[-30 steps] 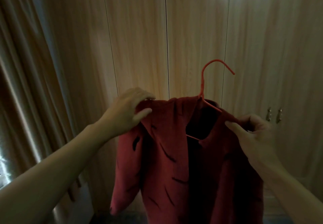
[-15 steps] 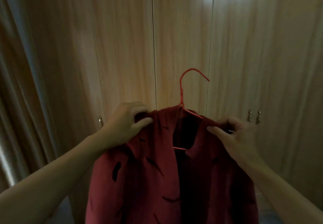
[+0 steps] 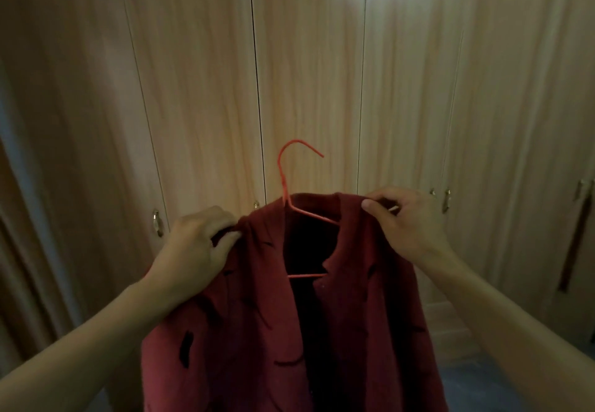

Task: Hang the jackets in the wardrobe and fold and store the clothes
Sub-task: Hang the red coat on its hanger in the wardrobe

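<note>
Jacket (image 3: 257,315) on hanger (image 3: 285,183), shoulders gripped by left hand (image 3: 196,244), right hand (image 3: 402,221).

Matt red cloth jacket (image 3: 354,331), smooth red hanger (image 3: 283,180), wood-grain wardrobe doors (image 3: 199,89)

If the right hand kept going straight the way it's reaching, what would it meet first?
Most likely the closed wardrobe door ahead. The right hand grips the red jacket at its shoulder on the hanger; nothing else shows between, though depth is hard to judge.
</note>
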Action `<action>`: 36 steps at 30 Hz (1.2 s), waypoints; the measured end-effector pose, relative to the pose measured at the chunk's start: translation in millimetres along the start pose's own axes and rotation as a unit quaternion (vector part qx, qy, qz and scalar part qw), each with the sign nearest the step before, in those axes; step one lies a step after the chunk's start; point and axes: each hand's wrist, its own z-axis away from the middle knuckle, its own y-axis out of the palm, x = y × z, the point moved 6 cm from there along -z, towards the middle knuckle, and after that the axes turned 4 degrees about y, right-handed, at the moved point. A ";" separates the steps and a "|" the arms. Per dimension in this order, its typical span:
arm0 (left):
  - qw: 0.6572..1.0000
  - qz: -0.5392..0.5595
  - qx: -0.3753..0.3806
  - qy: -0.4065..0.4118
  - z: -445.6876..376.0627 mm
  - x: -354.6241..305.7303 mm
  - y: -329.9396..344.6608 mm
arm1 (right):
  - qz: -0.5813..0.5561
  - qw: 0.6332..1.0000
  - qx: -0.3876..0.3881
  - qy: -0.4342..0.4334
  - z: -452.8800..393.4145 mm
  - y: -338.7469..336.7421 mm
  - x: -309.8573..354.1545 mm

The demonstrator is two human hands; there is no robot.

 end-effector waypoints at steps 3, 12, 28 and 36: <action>1.000 0.016 0.012 0.006 4.0 -8.6 10.9 | -0.022 0.999 -0.019 -0.035 -1.6 8.7 23.0; 0.987 0.051 -0.132 -0.081 13.9 8.1 -7.6 | 0.050 0.991 0.097 -0.075 -5.1 56.9 27.3; 0.994 0.078 0.058 -0.039 28.1 62.2 -22.4 | -0.033 0.997 0.069 -0.016 7.7 100.9 9.6; 0.996 0.080 0.033 -0.039 34.2 88.3 -10.7 | -0.072 0.996 0.044 0.015 3.1 133.9 8.0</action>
